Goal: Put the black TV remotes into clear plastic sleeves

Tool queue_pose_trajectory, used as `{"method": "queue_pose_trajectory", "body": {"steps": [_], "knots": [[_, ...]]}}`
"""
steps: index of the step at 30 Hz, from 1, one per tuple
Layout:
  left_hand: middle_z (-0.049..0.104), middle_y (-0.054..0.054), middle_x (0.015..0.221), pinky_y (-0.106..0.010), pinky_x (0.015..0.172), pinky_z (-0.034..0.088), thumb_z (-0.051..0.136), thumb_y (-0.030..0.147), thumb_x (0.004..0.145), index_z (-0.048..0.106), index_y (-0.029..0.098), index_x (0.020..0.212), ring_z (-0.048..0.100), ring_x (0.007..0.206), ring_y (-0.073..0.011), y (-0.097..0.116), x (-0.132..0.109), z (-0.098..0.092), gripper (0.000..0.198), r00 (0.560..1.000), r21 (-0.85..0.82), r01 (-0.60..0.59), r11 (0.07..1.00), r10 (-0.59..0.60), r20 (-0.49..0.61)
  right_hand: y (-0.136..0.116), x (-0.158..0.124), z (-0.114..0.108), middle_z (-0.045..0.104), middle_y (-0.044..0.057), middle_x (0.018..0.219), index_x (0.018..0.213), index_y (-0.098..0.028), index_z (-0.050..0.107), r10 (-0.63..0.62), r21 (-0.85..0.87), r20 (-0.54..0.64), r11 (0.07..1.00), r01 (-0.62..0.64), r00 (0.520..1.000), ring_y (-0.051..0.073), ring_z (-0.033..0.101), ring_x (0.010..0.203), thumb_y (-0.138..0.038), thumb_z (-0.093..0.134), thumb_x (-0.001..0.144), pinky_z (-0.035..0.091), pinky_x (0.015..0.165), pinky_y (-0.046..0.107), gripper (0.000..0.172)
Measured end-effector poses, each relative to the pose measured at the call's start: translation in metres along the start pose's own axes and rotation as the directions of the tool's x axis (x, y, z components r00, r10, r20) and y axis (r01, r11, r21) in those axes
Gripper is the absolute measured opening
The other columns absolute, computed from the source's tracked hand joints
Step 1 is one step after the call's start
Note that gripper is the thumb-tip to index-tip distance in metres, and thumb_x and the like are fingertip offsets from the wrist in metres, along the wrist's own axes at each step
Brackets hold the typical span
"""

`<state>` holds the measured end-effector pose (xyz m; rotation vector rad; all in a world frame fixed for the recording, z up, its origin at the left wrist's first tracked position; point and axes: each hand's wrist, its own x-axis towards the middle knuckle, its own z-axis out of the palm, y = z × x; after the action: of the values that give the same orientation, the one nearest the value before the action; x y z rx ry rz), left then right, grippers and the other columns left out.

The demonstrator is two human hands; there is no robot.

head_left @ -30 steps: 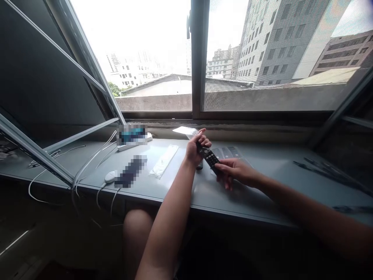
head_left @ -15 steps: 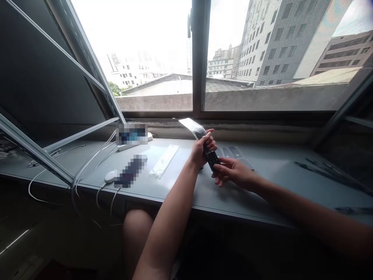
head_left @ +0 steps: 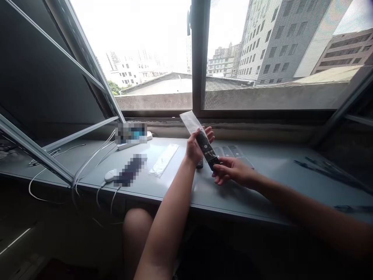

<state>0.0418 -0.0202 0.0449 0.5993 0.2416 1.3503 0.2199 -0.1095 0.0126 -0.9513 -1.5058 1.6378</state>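
Observation:
A black remote control (head_left: 207, 151) sits partly inside a clear plastic sleeve (head_left: 190, 121) that sticks up toward the window. My left hand (head_left: 196, 145) is closed round the sleeve and the remote's upper part. My right hand (head_left: 231, 171) pinches the remote's lower end, just above the grey sill-side table (head_left: 262, 186). Behind my hands lie two more bagged remotes (head_left: 233, 152) flat on the table. A small dark object (head_left: 199, 163) rests under my left hand.
An empty clear sleeve (head_left: 164, 160) lies left of my hands. Further left are a blurred dark item (head_left: 130, 170), a white mouse (head_left: 110, 176), white cables (head_left: 87, 163) and a blurred box (head_left: 131, 133). Dark strips (head_left: 329, 171) lie at the right. An open window frame (head_left: 58, 132) leans in at left.
The clear sleeve has swung up from lying flat to pointing at the window, and more of the remote is now inside it. My right hand has shifted slightly toward the left hand.

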Motion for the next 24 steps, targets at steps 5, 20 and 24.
{"method": "queue_pose_trajectory", "body": {"steps": [5,20,24], "knots": [[0.067,-0.002,0.087,-0.023,0.063,0.051,0.071,0.025,0.099,0.072,0.021,0.131,0.057,0.062,-0.0096,0.005,0.003,-0.006,0.032,0.999,-0.027,-0.020,0.999,0.019,-0.035,0.005,0.001,0.000,0.083,0.009,0.092,0.108,-0.018,0.072,0.046,-0.014,0.064,0.999,-0.045,0.997,0.024,0.084,0.077,-0.054,0.088,0.093,0.070,0.071,0.035,0.043],[0.047,0.005,0.072,-0.019,0.051,0.041,0.080,0.020,0.094,0.073,0.018,0.124,0.043,0.055,-0.0067,-0.014,-0.008,0.006,0.031,0.982,0.032,0.161,0.987,-0.163,0.092,0.000,0.002,0.007,0.084,0.012,0.094,0.128,-0.019,0.065,-0.015,0.087,-0.075,0.996,0.021,0.997,0.024,0.083,0.076,-0.051,0.095,0.087,0.072,0.070,0.036,0.059],[0.065,-0.002,0.084,-0.027,0.075,0.056,0.080,0.024,0.093,0.075,0.017,0.124,0.062,0.072,-0.0119,-0.013,-0.008,0.004,0.032,0.975,0.072,0.168,0.983,-0.176,0.134,-0.002,0.001,0.004,0.083,0.013,0.094,0.110,-0.017,0.071,-0.031,0.049,-0.080,0.998,0.035,0.996,0.023,0.083,0.077,-0.057,0.092,0.089,0.071,0.071,0.035,0.049]]}}
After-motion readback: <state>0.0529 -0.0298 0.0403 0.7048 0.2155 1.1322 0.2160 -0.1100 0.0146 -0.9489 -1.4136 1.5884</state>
